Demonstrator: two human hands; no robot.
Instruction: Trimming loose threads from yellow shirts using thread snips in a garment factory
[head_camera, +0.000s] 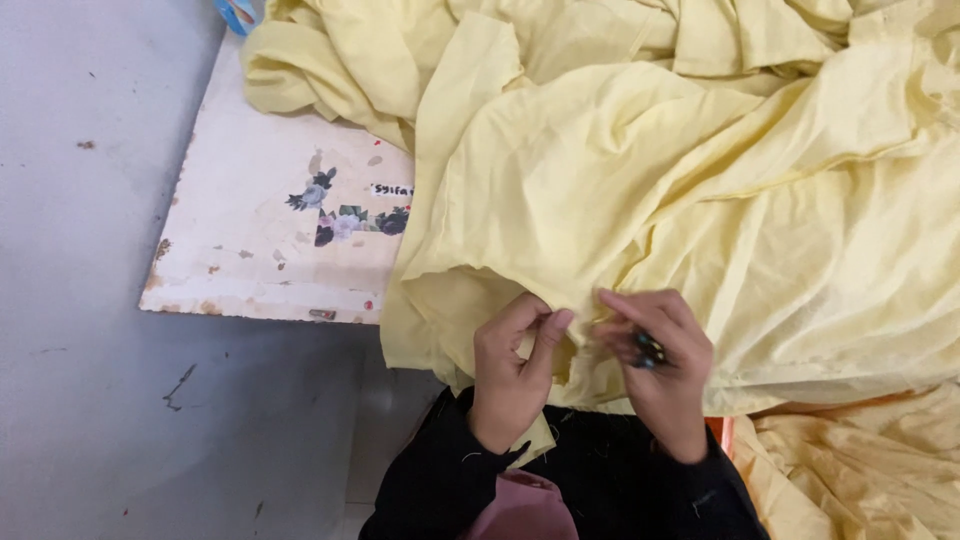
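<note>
A large pale yellow cloth (700, 190) lies bunched over a worn white board and spills toward me. My left hand (512, 370) pinches the cloth's near edge between thumb and fingers. My right hand (655, 365) grips the same edge a little to the right, with a small dark tool (648, 350) tucked in its fingers. The two hands are close together at the hem. Both wrists wear black sleeves.
The white board (270, 240) has chipped edges and flower stickers, and rests on a grey floor (90, 300). A blue object (236, 12) peeks in at the top left. More yellow fabric (860, 470) lies at the lower right. Pink cloth (520, 510) shows at my lap.
</note>
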